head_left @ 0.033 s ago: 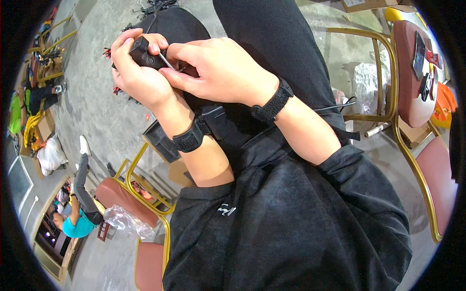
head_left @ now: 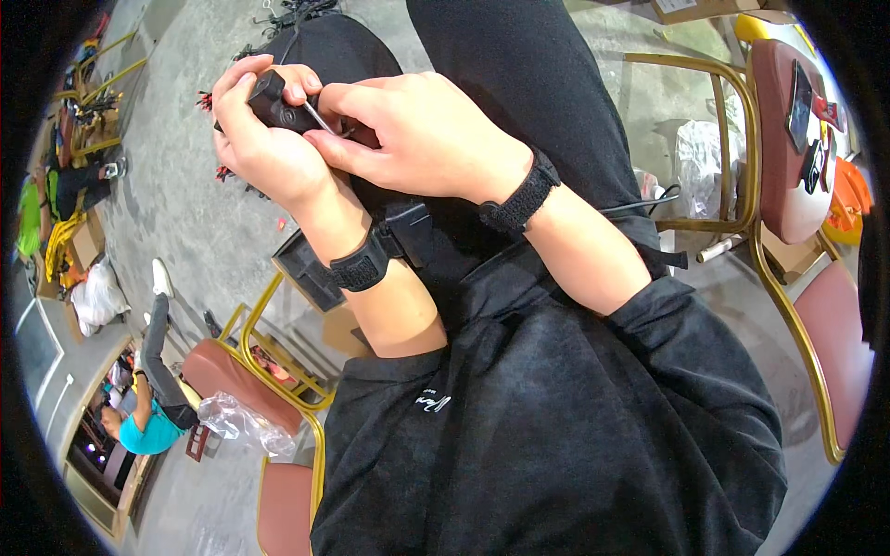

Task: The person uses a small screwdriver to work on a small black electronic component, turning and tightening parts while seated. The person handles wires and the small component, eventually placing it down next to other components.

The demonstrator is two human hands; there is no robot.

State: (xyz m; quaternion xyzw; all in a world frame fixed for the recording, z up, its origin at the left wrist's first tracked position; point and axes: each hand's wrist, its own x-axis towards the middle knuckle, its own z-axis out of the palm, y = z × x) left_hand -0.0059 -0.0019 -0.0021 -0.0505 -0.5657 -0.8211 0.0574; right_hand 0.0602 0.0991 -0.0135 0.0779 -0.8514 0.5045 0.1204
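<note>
Nothing is visibly shifting since the earlier frame; left hand is cradling black block, right hand is pinching thin rod beside block; steady bracing is likely helping.

The head view looked steeply down from close above the shirt, facing past it toward the left hand, right hand and floor; its wide field bent the chairs flanking the shirt.

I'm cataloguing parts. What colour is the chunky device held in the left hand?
The device is black, seen best in the head view.
</note>
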